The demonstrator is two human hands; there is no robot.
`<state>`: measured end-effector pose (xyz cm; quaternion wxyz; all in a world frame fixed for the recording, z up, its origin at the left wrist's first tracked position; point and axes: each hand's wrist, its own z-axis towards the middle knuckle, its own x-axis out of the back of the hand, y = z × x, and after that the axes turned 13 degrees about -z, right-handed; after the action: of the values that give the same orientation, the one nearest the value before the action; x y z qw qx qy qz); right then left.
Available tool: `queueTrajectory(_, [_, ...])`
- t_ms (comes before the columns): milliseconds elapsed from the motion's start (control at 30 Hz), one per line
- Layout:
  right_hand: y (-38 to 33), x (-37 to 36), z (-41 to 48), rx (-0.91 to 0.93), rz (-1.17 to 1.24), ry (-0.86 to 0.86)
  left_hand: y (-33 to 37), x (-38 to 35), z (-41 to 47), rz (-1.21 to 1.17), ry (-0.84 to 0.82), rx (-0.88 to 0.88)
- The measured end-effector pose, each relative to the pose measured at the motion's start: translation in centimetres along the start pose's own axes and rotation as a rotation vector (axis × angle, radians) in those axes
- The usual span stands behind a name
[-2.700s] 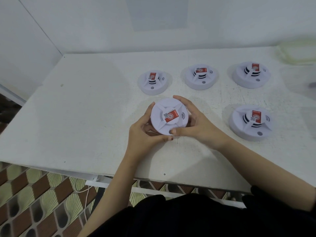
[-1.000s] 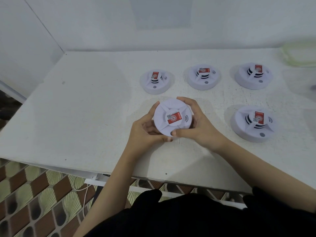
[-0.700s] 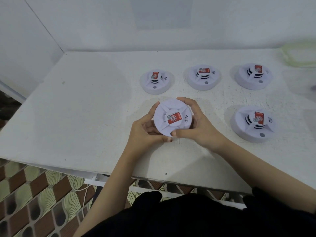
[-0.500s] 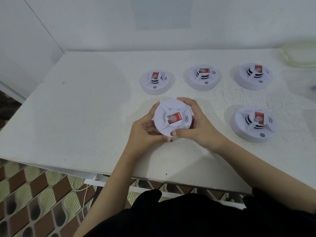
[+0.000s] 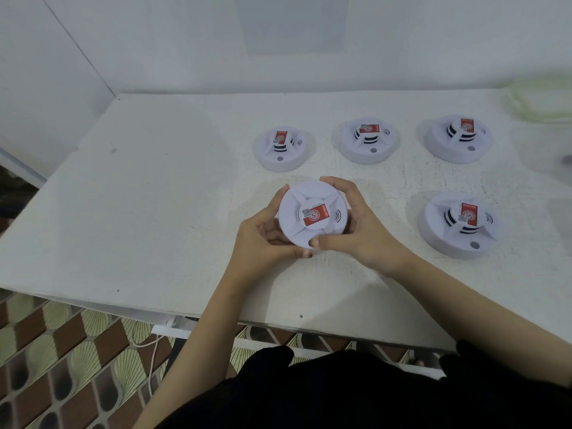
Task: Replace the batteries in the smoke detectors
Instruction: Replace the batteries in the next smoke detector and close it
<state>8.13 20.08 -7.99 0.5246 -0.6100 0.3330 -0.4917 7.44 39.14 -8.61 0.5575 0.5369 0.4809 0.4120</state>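
White and scuffed, the table (image 5: 154,212) fills the middle of the frame below a pale wall (image 5: 185,41), with patterned floor tiles (image 5: 46,351) showing at lower left. Just below frame centre we find the held smoke detector (image 5: 312,216), which seems raised a little off the tabletop. Both hands enclose it, so neither is the nearer. The left hand (image 5: 263,239) cups its lower-left rim and appears to reach under the base. The right hand (image 5: 359,233) curls round the right rim, fingers over the top edge and thumb pressed on the lower edge, right beside the left thumb. Being a disc, it has no long axis to speak of; what counts, we think, is the axis through its red-stickered face, which points up toward the camera (the underside is hidden from us, so we cannot say whether base and body have begun to part). We judge the coming move to be a twist about that axis, one hand bracing while the other turns. Apart from the hands, a row of three detectors (image 5: 368,139) sits face up across the upper middle and upper right, and a lone detector (image 5: 458,224) rests at right, level with the hands. A blurred pale container (image 5: 544,97) lies at the far upper right.
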Motion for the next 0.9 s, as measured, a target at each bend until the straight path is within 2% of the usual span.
queueTrajectory(900, [-0.09,0.19,0.10,0.002,0.029,-0.033,0.13,-0.03,0.03,0.021,-0.006,-0.019])
